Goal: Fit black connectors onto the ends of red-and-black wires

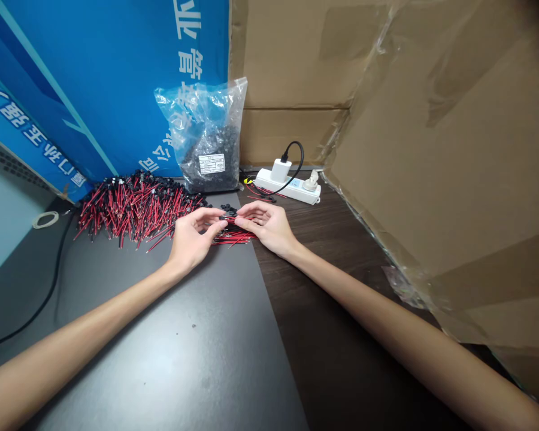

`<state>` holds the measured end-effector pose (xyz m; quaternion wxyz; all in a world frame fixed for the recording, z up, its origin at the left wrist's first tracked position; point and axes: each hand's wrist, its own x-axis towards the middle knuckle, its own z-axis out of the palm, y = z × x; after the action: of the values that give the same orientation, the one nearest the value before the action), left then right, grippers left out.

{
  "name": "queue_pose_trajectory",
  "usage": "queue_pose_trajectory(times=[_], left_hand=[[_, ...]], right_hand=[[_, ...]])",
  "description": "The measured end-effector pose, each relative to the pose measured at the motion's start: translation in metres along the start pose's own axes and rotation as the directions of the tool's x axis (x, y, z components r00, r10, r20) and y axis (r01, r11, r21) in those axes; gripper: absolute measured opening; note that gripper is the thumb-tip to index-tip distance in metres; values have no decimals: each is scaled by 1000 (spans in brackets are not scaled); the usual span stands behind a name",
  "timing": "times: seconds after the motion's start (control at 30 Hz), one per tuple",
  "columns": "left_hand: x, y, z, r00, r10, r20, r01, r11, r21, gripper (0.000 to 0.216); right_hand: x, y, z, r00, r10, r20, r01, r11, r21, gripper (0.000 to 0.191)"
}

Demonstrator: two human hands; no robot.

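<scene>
Red and black connector wires run between my two hands, which meet over the table in front of the plastic bag. The thumb and fingers of my left hand pinch the end with the black connector. At the other end, my right hand is closed on the wires. How many wires are held is hard to make out. Under the hands lies a small bunch of similar wires, laid roughly side by side. To the left spreads a large heap of loose red and black wires with black connectors.
Behind the hands stands a clear bag of small black parts with a white label. A white power strip holds a plugged-in adapter. Cardboard walls rise at the right, a blue printed panel at the left. A black cable crosses the table's left side.
</scene>
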<state>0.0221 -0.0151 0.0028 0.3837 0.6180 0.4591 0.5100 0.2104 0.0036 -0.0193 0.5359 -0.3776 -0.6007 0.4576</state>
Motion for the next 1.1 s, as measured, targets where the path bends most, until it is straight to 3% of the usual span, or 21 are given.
queue_pose_trajectory(times=[0.47, 0.8, 1.1], left_hand=[[-1, 2, 1, 999, -13, 31, 13, 1000, 7, 28], [-3, 9, -1, 998, -61, 22, 59, 996, 61, 24], [-4, 12, -3, 993, -119, 16, 118, 991, 64, 21]], right_hand=[[-1, -2, 1, 999, -22, 27, 22, 1000, -8, 36], [-7, -8, 6, 993, -97, 68, 105, 986, -130, 15], [-10, -9, 10, 992, -84, 92, 95, 988, -121, 16]])
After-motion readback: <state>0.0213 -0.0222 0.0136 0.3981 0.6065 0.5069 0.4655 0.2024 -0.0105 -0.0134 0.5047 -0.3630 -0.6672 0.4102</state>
